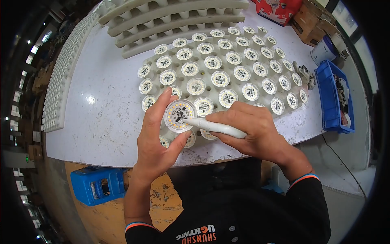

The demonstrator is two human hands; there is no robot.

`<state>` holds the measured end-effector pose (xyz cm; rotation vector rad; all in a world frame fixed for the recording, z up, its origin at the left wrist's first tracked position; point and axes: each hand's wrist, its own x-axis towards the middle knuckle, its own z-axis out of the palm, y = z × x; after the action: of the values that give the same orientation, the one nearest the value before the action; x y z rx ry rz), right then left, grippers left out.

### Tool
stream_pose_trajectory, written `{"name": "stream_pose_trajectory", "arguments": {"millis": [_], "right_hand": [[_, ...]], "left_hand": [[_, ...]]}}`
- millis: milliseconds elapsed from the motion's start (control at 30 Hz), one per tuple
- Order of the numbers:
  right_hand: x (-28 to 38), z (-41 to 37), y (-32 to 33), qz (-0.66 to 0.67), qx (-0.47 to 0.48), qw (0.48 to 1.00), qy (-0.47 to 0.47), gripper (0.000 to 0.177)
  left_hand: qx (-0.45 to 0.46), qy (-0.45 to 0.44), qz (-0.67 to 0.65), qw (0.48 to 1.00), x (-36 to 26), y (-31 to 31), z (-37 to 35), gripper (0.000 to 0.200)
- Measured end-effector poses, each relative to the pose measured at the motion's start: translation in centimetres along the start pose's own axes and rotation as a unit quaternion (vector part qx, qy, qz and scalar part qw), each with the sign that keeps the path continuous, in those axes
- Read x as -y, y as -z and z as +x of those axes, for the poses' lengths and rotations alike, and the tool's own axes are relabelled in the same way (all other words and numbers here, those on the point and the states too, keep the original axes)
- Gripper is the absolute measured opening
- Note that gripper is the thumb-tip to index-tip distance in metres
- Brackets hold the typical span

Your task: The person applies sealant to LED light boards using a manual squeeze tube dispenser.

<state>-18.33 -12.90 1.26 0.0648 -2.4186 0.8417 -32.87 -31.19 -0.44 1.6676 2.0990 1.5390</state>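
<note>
Between the thumb and fingers of my left hand (pixel 156 140) is a round LED bulb base (pixel 177 110), its circuit board with a ring of yellow LEDs facing up. My right hand (pixel 248 128) grips a white squeeze tube (pixel 223 128), whose narrow tip touches or almost touches the board near its middle. Beneath and beyond both hands, a pale foam tray (pixel 209 87) carries rows of similar LED bulb bases (pixel 220 79), standing upright in its holes. A few of those nearest me are partly covered by my hands.
Stacked foam trays (pixel 174 20) stand at the back of the white table (pixel 101 101). Another long filled tray (pixel 69 73) lies along the left edge. At right are a blue bin (pixel 335 97), a white tub (pixel 324 51) and a cardboard box (pixel 310 22). A blue stool (pixel 97 185) is below.
</note>
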Motion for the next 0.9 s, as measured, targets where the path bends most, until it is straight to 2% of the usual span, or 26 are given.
{"name": "stream_pose_trajectory", "arguments": {"millis": [667, 767, 900], "right_hand": [[-0.4, 0.5, 0.3, 0.055, 0.034, 0.998, -0.025, 0.025], [-0.1, 0.7, 1.5, 0.156, 0.059, 0.978, -0.125, 0.025], [-0.6, 0.1, 2.1, 0.314, 0.001, 0.919, -0.241, 0.024]], "left_hand": [[-0.002, 0.011, 0.003, 1.0, 0.5, -0.4, 0.4, 0.082], [-0.053, 0.051, -0.018, 0.997, 1.1, 0.1, 1.1, 0.077], [-0.205, 0.15, -0.096, 0.962, 4.5, 2.9, 4.4, 0.069]]}}
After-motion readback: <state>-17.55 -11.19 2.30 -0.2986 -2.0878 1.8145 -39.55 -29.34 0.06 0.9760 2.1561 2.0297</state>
